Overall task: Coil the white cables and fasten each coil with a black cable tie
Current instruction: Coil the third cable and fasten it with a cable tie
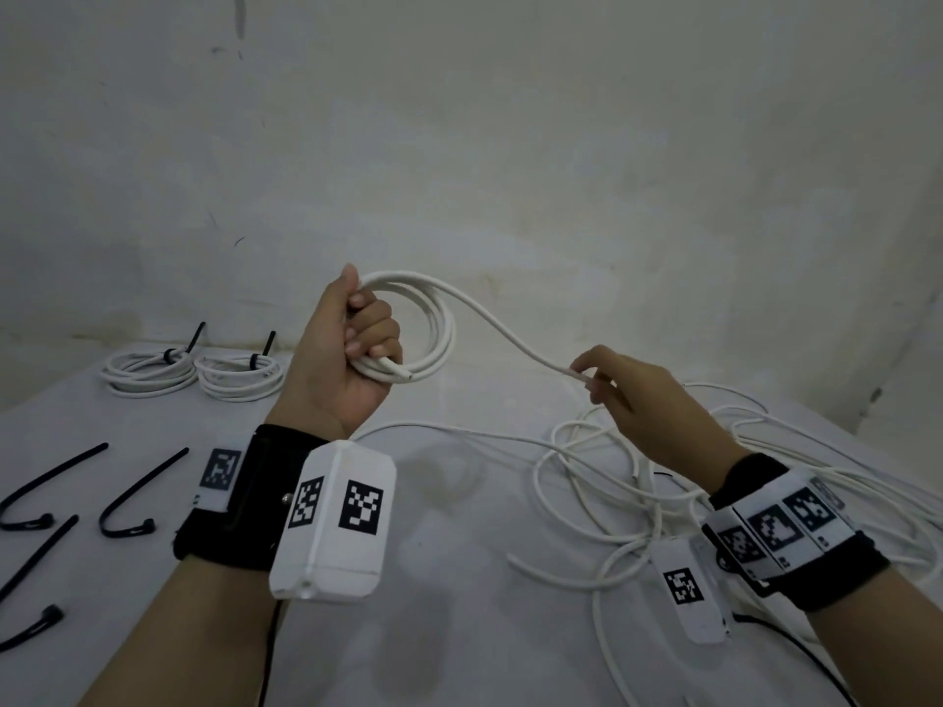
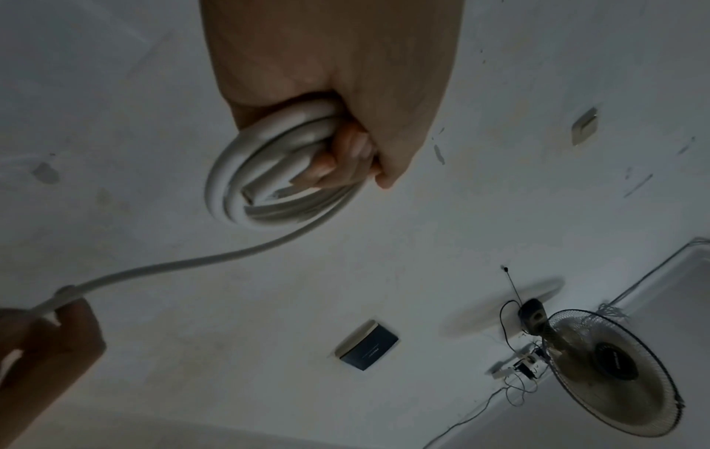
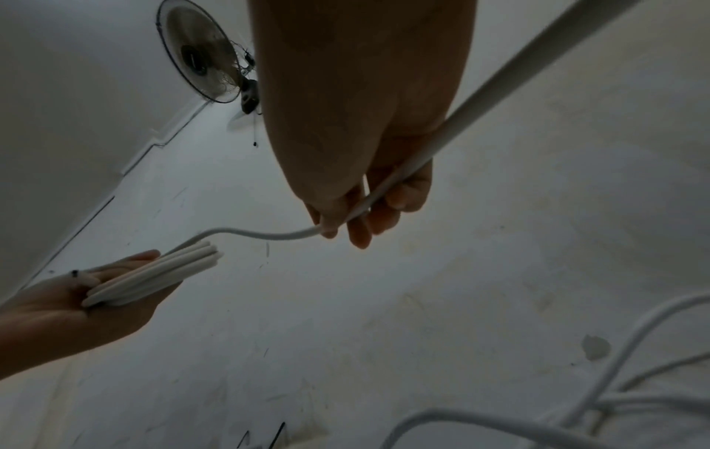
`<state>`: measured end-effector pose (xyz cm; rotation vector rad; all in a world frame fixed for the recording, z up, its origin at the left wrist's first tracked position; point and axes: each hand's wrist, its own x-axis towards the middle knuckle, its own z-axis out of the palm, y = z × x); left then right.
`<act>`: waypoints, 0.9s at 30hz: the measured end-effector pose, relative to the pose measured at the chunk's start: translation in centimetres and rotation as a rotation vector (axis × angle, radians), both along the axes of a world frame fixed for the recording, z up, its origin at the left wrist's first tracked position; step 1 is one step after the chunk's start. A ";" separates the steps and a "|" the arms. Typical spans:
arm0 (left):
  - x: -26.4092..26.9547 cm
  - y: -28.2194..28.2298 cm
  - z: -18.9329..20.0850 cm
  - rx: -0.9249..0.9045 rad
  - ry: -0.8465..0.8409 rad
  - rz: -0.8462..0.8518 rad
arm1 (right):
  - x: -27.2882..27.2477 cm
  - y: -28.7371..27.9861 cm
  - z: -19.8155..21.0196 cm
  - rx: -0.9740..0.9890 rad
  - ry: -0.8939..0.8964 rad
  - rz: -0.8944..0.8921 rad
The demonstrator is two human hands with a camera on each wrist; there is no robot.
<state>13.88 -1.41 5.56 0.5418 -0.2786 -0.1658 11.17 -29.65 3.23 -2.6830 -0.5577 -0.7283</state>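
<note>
My left hand (image 1: 357, 339) is raised above the table and grips a coil of white cable (image 1: 433, 324) with several loops; the same coil (image 2: 246, 182) shows under its curled fingers (image 2: 346, 158) in the left wrist view. From the coil a free length of cable (image 1: 510, 334) runs right to my right hand (image 1: 612, 385), which pinches it between thumb and fingers (image 3: 357, 212). Two finished coils (image 1: 153, 372) (image 1: 240, 375), each bound with a black tie, lie at the back left. Three loose black cable ties (image 1: 56, 482) (image 1: 138, 487) (image 1: 30, 579) lie at the front left.
A tangle of loose white cables (image 1: 638, 482) covers the right side of the white table (image 1: 459, 502). A stained wall (image 1: 510, 170) stands close behind. A wall fan (image 2: 607, 370) hangs high up.
</note>
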 end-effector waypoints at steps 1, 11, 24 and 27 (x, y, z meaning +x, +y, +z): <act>0.2 0.4 0.1 -0.036 0.004 0.032 | 0.0 -0.4 -0.2 0.022 0.033 -0.009; 1.0 0.0 -0.5 -0.033 -0.039 0.162 | -1.6 1.2 -0.4 -0.643 -0.307 0.071; -1.4 -4.7 -1.6 0.446 -0.281 0.132 | -5.5 6.6 5.4 -0.216 -0.237 0.465; -2.2 -5.4 -2.0 0.577 -0.396 0.083 | -4.3 6.6 5.7 -0.070 -0.224 0.435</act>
